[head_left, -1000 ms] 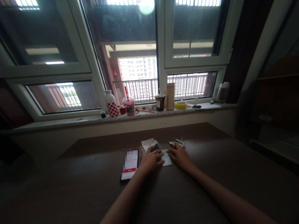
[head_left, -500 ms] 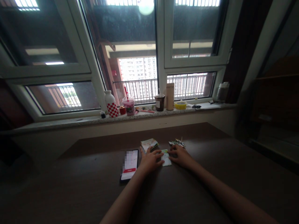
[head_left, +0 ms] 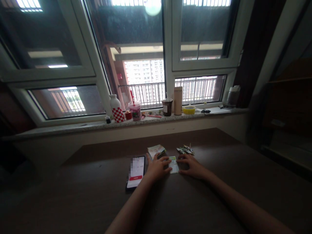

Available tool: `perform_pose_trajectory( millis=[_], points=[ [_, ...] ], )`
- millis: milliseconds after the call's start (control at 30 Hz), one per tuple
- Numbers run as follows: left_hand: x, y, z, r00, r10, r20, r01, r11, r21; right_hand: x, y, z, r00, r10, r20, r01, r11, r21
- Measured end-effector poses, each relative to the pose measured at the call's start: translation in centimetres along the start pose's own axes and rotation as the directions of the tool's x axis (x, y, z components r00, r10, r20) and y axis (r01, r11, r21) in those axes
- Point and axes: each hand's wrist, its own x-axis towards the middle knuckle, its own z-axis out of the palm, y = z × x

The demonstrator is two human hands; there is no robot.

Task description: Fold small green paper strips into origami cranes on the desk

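Observation:
A small green-and-white printed sheet of paper (head_left: pixel 174 165) lies flat on the brown table between my hands. My left hand (head_left: pixel 157 167) has its fingers spread, fingertips at the sheet's left edge. On the opposite side my right hand (head_left: pixel 192 165) rests with thumb and fingers apart, their tips at the right edge. Just beyond the left fingers sits a small stack of printed papers (head_left: pixel 155 150). A clump of folded paper pieces (head_left: pixel 185 149) lies beyond the right hand. Left of my left forearm is a phone (head_left: pixel 135 172) with its screen lit.
Along the windowsill (head_left: pixel 97 126) stand a white-and-red checked bottle (head_left: pixel 117 110), a pink drink cup (head_left: pixel 135 111), a dark drink cup (head_left: pixel 167 107) and a beige flask (head_left: pixel 178 101). Yellow tape (head_left: pixel 189 110) and scissors (head_left: pixel 206 111) lie farther right. The table (head_left: pixel 80 185) extends around my arms.
My right hand has shifted slightly, its thumb now visible and apart from the fingers at the sheet's lower right edge. My left hand and the sheet look almost the same.

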Motion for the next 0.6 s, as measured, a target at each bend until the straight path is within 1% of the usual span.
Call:
perform_pose_trajectory(
  millis=[133, 333, 467, 600],
  points=[
    [0.0, 0.1, -0.1, 1.000, -0.008, 0.002, 0.008, 1.000, 0.030, -0.1, 0.3, 0.2, 0.999, 0.002, -0.035, 0.000, 0.999, 0.048],
    [-0.1, 0.2, -0.1, 1.000, -0.019, 0.020, 0.018, 0.999, 0.047, -0.2, 0.7, 1.1, 0.985, 0.000, -0.174, 0.024, 0.990, 0.136],
    [0.0, 0.1, 0.0, 1.000, -0.019, 0.018, 0.018, 0.999, 0.041, 0.0, 0.5, 1.3, 0.983, -0.021, -0.182, 0.035, 0.996, 0.077],
    [0.0, 0.1, 0.0, 1.000, -0.011, 0.010, 0.011, 0.999, 0.039, 0.5, 0.3, 1.3, 0.983, 0.000, -0.182, -0.006, 1.000, -0.030]
  ],
)
